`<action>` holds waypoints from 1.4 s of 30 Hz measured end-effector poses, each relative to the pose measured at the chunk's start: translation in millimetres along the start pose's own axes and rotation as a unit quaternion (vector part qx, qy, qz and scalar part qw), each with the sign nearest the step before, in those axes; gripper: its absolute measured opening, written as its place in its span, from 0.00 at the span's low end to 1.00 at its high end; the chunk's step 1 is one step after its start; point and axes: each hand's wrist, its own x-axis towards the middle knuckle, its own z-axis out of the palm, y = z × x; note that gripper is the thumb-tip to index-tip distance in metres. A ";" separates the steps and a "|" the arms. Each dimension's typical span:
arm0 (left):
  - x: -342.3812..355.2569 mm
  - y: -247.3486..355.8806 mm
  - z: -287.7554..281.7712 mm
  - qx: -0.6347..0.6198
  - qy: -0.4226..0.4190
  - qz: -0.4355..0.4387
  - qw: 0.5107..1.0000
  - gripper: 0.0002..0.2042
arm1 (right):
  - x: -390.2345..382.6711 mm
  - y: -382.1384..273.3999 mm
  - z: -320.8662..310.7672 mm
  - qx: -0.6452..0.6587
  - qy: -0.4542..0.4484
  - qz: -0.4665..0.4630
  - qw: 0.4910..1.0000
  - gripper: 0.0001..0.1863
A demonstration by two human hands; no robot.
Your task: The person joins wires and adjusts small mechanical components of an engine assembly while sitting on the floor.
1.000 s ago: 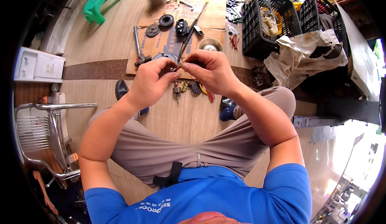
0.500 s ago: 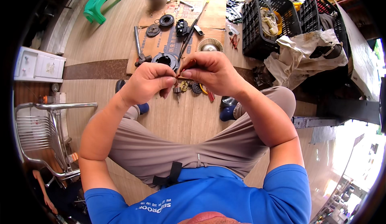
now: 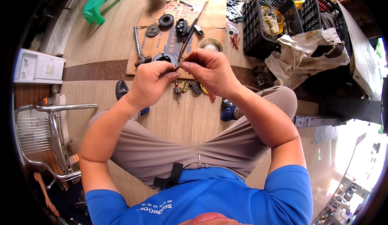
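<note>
My left hand (image 3: 151,81) and my right hand (image 3: 212,72) meet fingertip to fingertip above the cardboard's near edge. Both pinch at a small copper-coloured piece (image 3: 189,57), thin like wire or strip; its exact kind is too small to tell, and my fingers partly cover it. Just beyond lies a dark ring-shaped motor housing (image 3: 170,58). Below my hands on the floor are a small motor armature (image 3: 177,89) with a shaft, a brass-coloured part (image 3: 184,86), a dark round part (image 3: 196,88) and a tool with red and yellow handles (image 3: 211,97).
On the cardboard (image 3: 161,43) lie a hammer (image 3: 137,45), a black ring (image 3: 166,20), a round plate (image 3: 152,30), a black moulded part (image 3: 182,27) and a finned fan wheel (image 3: 218,43). Black crates (image 3: 252,35) stand right, a green stool (image 3: 95,6) far left, a metal chair (image 3: 36,132) left.
Both hands have shifted slightly upward in the view. My left hand has turned, its lower fingers now tucked in, and its thumb sits nearer the right hand's. Both still pinch the copper-coloured piece.
</note>
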 end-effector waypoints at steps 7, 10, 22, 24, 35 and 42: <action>-0.1 -2.8 -12.3 -0.289 -0.140 -0.139 0.937 0.06 | 3.3 4.0 -9.5 0.008 -0.081 -0.044 0.996 0.06; -2.2 -10.1 -17.3 -0.451 -0.244 -0.136 0.848 0.08 | -2.1 -13.2 -11.7 0.025 -0.130 -0.039 0.990 0.06; 0.7 5.0 5.9 0.085 0.052 0.071 0.993 0.08 | -1.2 -2.5 -1.9 -0.001 0.007 0.007 1.000 0.06; 0.6 3.6 1.5 0.118 0.059 0.099 0.986 0.08 | -0.5 -3.7 -1.1 0.001 -0.002 0.011 1.000 0.06; -4.7 -1.9 -16.1 -0.322 -0.165 -0.140 0.922 0.06 | 0.6 -8.3 -16.1 -0.078 -0.096 -0.139 0.983 0.04; -1.1 -6.3 -4.5 -0.313 -0.201 -0.171 0.912 0.07 | 0.5 -7.6 -13.5 -0.170 -0.070 -0.112 0.976 0.05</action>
